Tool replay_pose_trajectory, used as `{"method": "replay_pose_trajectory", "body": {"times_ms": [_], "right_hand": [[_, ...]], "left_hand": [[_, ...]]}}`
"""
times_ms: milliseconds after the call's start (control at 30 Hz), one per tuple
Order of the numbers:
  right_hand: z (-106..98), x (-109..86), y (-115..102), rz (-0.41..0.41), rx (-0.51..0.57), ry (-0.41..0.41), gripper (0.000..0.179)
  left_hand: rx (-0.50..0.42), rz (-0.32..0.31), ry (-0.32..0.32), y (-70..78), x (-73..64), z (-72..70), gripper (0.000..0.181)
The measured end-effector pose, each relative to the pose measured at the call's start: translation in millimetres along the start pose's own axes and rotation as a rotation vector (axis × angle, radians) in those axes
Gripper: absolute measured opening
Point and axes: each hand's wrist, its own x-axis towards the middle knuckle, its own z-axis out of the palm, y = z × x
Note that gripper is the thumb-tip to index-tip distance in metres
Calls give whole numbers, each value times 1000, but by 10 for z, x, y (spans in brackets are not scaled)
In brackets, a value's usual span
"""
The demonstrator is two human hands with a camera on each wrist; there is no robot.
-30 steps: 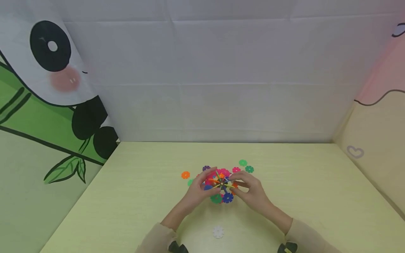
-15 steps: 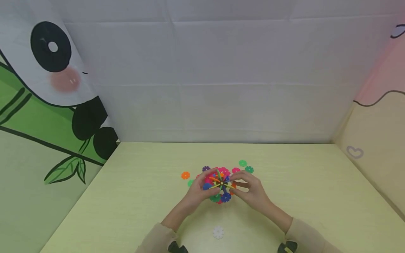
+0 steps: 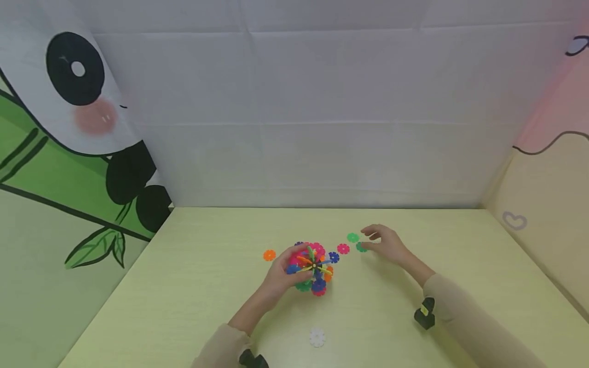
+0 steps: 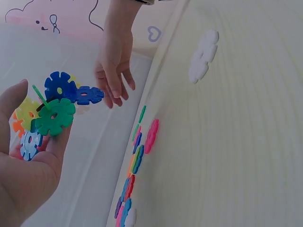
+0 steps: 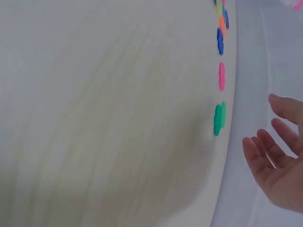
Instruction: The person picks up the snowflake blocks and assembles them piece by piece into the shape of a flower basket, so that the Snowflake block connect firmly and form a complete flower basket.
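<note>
My left hand (image 3: 278, 278) holds a cluster of interlocking snowflake discs (image 3: 315, 266) between fingers and thumb. In the left wrist view the cluster (image 4: 56, 117) has green, yellow, orange, light blue and dark blue discs slotted together at angles, and a dark blue disc (image 4: 89, 95) juts out at its side. My right hand (image 3: 388, 246) hovers at the far right of the scattered discs, with a darker green disc (image 3: 360, 247) at its thumb tip and a lighter green disc (image 3: 353, 237) just beyond. In the right wrist view the fingers of the right hand (image 5: 279, 165) are loosely bent with nothing between them.
A pink disc (image 3: 343, 249) lies between the cluster and the green ones. Left of the cluster is an orange disc (image 3: 269, 255); a white disc (image 3: 317, 337) lies near the front. Several more discs lie behind the cluster. A white backdrop (image 3: 322, 128) rises behind the table.
My right hand has let go of the cluster and moved right and away to the green discs. The left hand has shifted slightly left with the cluster, whose blue side disc now shows.
</note>
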Motion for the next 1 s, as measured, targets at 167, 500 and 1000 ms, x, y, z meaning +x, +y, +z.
{"method": "replay_pose_trajectory", "body": {"times_ms": [167,500,1000], "right_hand": [[-35,142,266,128,46,-121,36],[145,267,380,194,-88,-129,30],[151,19,-468,69,354,-37,23]], "left_hand": [[3,-10,6,9,-2,-16,57],[-10,-29,4,34,5,-11,56],[-347,-97,-62,134,81,21,54]]}}
